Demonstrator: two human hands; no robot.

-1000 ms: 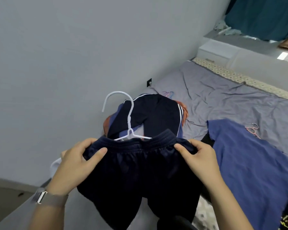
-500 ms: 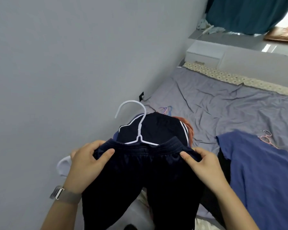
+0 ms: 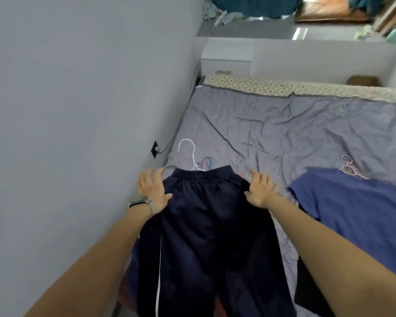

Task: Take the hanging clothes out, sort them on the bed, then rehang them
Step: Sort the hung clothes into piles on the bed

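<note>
Navy shorts [image 3: 206, 225] flat on bed [image 3: 284, 129]; left hand [image 3: 152, 189], right hand [image 3: 260, 191] spread at waistband corners; white hanger [image 3: 189, 154] beyond.

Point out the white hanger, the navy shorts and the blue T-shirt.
white hanger [image 3: 187, 146]: head view, on its hook.
navy shorts [image 3: 206, 216]: head view, on the seat fabric.
blue T-shirt [image 3: 357, 209]: head view, on its body.

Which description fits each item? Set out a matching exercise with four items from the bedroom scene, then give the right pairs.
Items
1. dark navy elastic-waist trousers
2. thin white plastic hanger
3. blue cotton T-shirt
4. small white bedside cabinet

Descriptions
A. stands beyond the head of the bed
B. lies flat between both hands
C. spread at the right of the bed
D. hook pokes out above a waistband

Pairs: 1-B, 2-D, 3-C, 4-A
</note>
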